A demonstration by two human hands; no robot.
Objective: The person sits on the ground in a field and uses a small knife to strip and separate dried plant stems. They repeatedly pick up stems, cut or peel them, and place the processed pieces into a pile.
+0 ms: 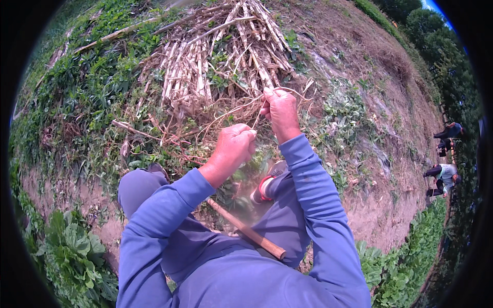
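Between my two hands runs a thin, pale dry vine or root [257,118]. My left hand [233,148] pinches its lower end with curled fingers. Slightly higher and to the right, my right hand [280,109] grips the other part between thumb and fingers, where more dry strands [235,109] trail off to both sides. Just beyond my hands lies a heap of dry cut stalks [200,69], their ends towards me. A wooden tool handle [246,230] rests slantwise across my lap; its far end is hidden by my left forearm.
Green weeds [96,77] cover the ground at left. Leafy vegetable plants [77,246] grow at the lower left, and more [408,250] at the lower right. Dry soil with torn plastic film [381,159] lies to the right. Several people [446,179] are far off at the right edge.
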